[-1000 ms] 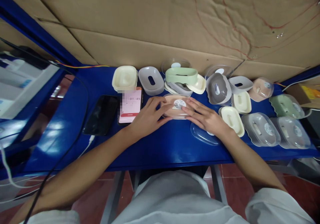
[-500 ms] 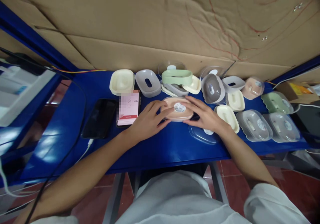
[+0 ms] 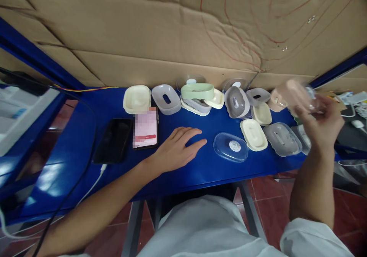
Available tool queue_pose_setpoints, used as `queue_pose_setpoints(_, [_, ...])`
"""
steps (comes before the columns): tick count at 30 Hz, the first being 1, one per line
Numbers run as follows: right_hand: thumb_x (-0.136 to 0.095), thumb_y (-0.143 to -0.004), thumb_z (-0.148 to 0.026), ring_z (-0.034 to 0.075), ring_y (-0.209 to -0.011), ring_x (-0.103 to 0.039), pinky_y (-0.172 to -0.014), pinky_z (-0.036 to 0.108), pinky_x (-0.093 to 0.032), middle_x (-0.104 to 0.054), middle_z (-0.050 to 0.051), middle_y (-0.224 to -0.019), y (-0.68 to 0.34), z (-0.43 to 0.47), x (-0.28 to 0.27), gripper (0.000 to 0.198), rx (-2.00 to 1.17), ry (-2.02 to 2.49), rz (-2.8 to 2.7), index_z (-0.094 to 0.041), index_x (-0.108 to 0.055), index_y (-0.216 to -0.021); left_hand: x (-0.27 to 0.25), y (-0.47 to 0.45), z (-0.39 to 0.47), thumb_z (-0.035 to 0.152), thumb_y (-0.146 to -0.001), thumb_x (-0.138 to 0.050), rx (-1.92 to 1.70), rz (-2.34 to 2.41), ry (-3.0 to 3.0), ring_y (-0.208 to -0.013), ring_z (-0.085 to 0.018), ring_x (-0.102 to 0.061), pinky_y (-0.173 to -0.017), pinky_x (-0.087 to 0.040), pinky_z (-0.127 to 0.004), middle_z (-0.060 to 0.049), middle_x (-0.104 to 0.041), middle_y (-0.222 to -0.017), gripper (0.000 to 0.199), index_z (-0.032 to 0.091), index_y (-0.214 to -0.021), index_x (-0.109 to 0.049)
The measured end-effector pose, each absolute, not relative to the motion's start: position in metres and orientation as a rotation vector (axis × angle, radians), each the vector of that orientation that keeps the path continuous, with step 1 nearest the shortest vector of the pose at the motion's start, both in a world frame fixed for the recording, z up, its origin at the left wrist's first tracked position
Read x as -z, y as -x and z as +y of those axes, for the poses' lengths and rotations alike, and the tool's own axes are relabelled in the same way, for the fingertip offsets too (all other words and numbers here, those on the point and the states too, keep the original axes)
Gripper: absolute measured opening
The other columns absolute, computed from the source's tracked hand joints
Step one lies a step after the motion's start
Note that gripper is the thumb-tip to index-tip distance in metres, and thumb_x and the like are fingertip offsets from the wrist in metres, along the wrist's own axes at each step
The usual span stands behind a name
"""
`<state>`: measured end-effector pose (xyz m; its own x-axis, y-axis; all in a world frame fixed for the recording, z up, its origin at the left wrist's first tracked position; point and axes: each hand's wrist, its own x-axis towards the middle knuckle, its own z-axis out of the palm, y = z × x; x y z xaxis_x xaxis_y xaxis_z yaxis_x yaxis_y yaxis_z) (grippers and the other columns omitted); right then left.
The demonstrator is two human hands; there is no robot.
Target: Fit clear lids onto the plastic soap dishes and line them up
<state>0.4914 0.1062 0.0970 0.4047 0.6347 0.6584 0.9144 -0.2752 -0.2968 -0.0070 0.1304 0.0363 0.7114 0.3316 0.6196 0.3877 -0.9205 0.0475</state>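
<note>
My right hand is closed around a peach soap box with a clear lid. The box is raised and tilted at the right, blurred by motion, in front of another peach box. My left hand lies over the blue table with its fingers stretched out and nothing in them. To its right rests a loose clear lid with a round white sticker. Cream soap dish pieces and a grey soap box with a clear lid sit beyond that lid.
Along the cardboard wall stand a cream dish, a grey slotted dish, a green tray on stacked pieces and a dark grey dish. Two phones lie at the left, a lit one and a dark one with a white cable.
My right hand has carried the peach soap box from the middle of the table to the right and up. The left hand has let go of it and stays near the middle.
</note>
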Motion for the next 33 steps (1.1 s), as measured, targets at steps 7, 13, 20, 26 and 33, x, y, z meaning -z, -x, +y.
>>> queue_pose_setpoints(7, [-0.086,-0.086,-0.04,0.038,-0.125,-0.06,-0.098,0.052,-0.044,-0.063,0.037,-0.128,-0.544,0.189,-0.093,0.068,0.517,2.499,-0.903,0.0,-0.064,-0.136,-0.031,0.005,0.132,0.012,-0.1,-0.064,0.921,-0.599,2.883,-0.122,-0.031,-0.066,-0.103,-0.058,-0.049,-0.016,-0.069,-0.131,0.022,0.019,-0.119,-0.075])
queue_pose_setpoints(13, [-0.077,-0.089,-0.061,0.036,-0.12,-0.058,-0.093,0.052,-0.04,-0.053,0.041,-0.135,-0.532,0.214,-0.072,0.083,0.433,2.514,-0.998,0.004,-0.058,-0.136,-0.029,0.005,0.132,0.013,-0.101,-0.064,0.844,-0.573,2.923,-0.121,-0.031,-0.066,-0.102,-0.058,-0.048,-0.016,-0.069,-0.131,0.018,0.017,-0.114,-0.076])
queue_pose_setpoints(20, [-0.082,-0.086,-0.061,0.046,-0.127,-0.06,-0.09,0.056,-0.04,-0.05,0.045,-0.146,-0.511,0.191,-0.091,0.101,0.45,2.699,-1.109,0.0,-0.047,-0.159,-0.03,0.004,0.128,0.015,-0.103,-0.063,0.76,-0.546,2.976,-0.122,-0.03,-0.066,-0.105,-0.054,-0.048,-0.016,-0.071,-0.132,0.019,0.017,-0.116,-0.077])
queue_pose_setpoints(26, [-0.057,-0.107,-0.049,0.032,-0.1,-0.071,-0.082,0.04,-0.048,-0.078,0.018,-0.107,-0.407,0.085,-0.07,0.042,0.554,2.183,-1.769,-0.015,-0.075,-0.123,-0.029,0.004,0.127,0.015,-0.101,-0.067,0.587,-0.548,3.047,-0.13,-0.029,-0.065,-0.112,-0.05,-0.046,-0.011,-0.069,-0.148,0.036,0.02,-0.137,-0.071])
queue_pose_setpoints(33, [-0.053,-0.111,-0.046,0.037,-0.12,-0.071,-0.1,0.05,-0.055,-0.076,0.019,-0.131,-0.314,0.03,-0.012,0.046,0.232,1.877,-2.023,-0.014,-0.066,-0.142,-0.026,0.0,0.116,0.033,-0.106,-0.066,0.53,-0.422,3.244,-0.149,-0.031,-0.054,-0.123,-0.043,-0.049,-0.012,-0.052,-0.167,0.053,0.024,-0.157,-0.057])
